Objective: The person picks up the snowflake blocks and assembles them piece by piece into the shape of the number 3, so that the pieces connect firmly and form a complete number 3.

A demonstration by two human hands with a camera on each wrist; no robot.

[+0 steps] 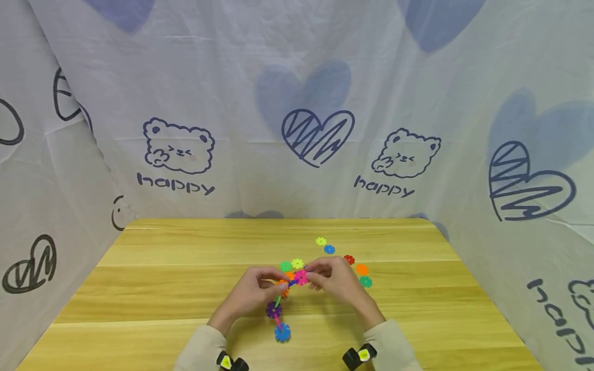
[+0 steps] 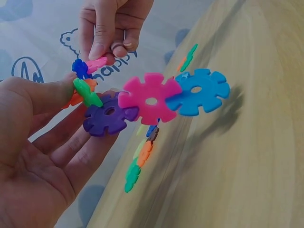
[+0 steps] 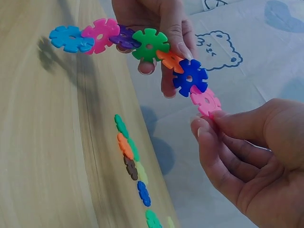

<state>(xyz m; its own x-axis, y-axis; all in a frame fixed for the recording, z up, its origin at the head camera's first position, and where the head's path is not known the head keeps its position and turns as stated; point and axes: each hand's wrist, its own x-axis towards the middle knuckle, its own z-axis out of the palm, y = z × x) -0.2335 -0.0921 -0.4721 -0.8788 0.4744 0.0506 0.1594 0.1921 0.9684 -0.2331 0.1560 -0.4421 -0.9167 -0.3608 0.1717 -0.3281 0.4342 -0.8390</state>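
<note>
A chain of interlocked plastic snowflake discs [image 3: 142, 47] hangs above the wooden table [image 1: 185, 278]: light blue, pink, purple, green, orange, dark blue, pink. My left hand [image 1: 252, 293] pinches the chain near its green [image 3: 150, 44] and orange discs. My right hand [image 1: 331, 278] pinches the pink end disc [image 3: 205, 101] between thumb and fingertips. In the left wrist view the purple disc [image 2: 107, 115], pink disc [image 2: 149, 99] and light blue disc [image 2: 199, 91] stick out past my fingers. The light blue end [image 1: 282, 333] hangs toward me.
Loose discs lie on the table beyond my hands: yellow [image 1: 320, 240], blue [image 1: 329, 249], red [image 1: 349, 259], orange [image 1: 362, 269], green [image 1: 365, 281], plus green [image 1: 285, 266] and yellow [image 1: 297, 263] ones. A printed cloth [image 1: 297, 129] walls the table on three sides.
</note>
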